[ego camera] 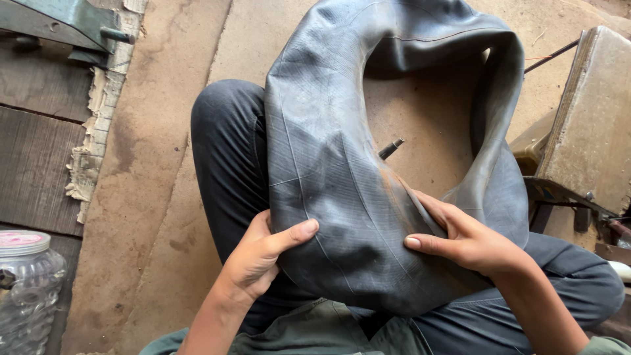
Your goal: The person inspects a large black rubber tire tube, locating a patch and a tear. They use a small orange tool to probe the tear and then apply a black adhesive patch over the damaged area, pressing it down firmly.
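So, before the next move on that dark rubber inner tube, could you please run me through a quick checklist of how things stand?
1. Left hand gripping the dark grey rubber inner tube: ok, thumb pressed on top.
2. Right hand on the tube: ok, fingers spread on its inner edge.
3. Tube supported: ok, draped over the lap in dark trousers.
4. Metal valve stem unobstructed: ok, pointing into the open loop.
5. Tube free of holes: cannot tell.
6. Clear plastic jar with pink lid out of the way: ok, apart on the left.

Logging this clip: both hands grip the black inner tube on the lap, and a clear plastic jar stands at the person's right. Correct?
Not quite. The head view shows the clear plastic jar at the person's left. Both the left hand and right hand do grip the black inner tube on the lap.
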